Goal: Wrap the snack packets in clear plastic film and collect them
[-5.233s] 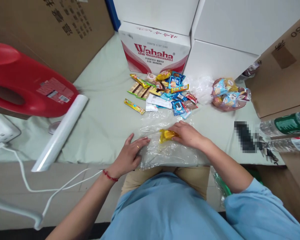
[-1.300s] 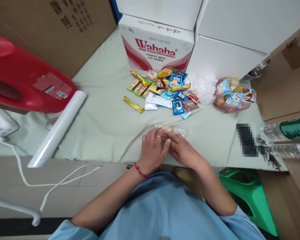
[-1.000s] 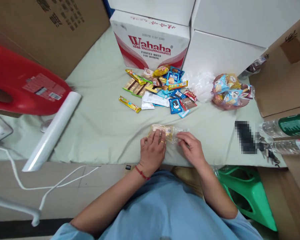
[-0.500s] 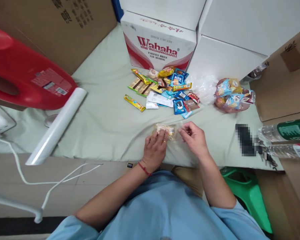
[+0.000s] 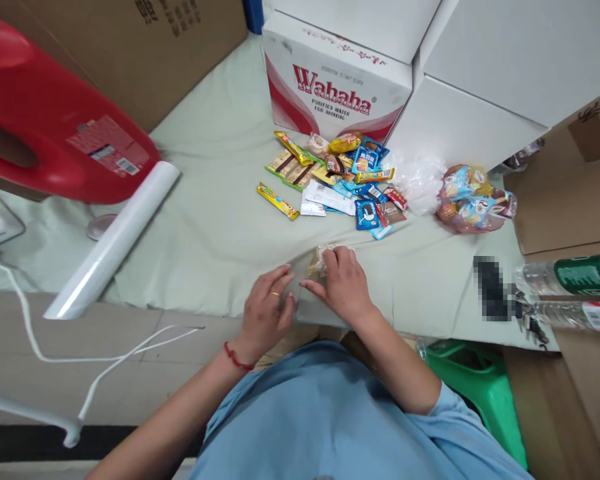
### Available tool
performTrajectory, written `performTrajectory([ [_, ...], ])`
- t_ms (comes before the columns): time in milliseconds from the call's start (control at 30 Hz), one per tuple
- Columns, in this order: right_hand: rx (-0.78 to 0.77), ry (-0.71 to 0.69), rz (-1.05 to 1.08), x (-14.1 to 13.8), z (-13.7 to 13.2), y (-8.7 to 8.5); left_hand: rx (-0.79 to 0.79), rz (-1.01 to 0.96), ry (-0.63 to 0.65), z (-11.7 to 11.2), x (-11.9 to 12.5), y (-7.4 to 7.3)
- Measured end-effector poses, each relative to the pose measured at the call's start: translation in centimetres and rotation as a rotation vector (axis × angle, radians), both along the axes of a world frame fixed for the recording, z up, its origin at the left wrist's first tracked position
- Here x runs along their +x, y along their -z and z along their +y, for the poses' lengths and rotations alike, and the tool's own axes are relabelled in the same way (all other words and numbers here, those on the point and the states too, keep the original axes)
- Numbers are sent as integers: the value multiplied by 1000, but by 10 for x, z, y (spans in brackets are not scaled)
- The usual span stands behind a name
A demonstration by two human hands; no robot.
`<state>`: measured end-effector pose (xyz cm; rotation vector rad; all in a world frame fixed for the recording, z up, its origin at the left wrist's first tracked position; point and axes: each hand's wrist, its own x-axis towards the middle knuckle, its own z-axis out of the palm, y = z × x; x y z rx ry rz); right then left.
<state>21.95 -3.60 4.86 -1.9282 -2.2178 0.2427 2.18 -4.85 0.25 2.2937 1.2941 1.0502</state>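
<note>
Left hand [image 5: 267,310] and right hand [image 5: 344,283] lie palm-down, close together (fingers loosely curled).

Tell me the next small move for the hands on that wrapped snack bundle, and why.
Probably smooth the loose film toward the snack bundle with the left hand. The right hand rests on the bundle, pinning it to the green cloth, while the left fingertips lie on what looks like clear film beside it.
</note>
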Motion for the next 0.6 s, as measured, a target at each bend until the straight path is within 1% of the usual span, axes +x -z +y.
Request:
performTrajectory([
  [100,-23,48,-59,-8,5,3,30,38,-95,14,-14,0],
  [200,-19,80,-56,-11,11,2,23,78,-151,27,-16,1],
  [267,0,90,-19,-6,9,-3,16,100,-159,31,-15,4],
  [333,51,121,58,8,4,-9,14,126,-147,31,-13,8],
  [400,129,177,195,35,-3,-16,26,155,-119,29,-13,13],
  [467,202,256,375,76,-9,-24,40,181,-80,26,-13,17],
  [533,270,382,539,132,-10,-34,52,203,-46,25,-13,19],
  [600,398,523,633,195,-5,-47,62,231,-35,25,-13,19],
])
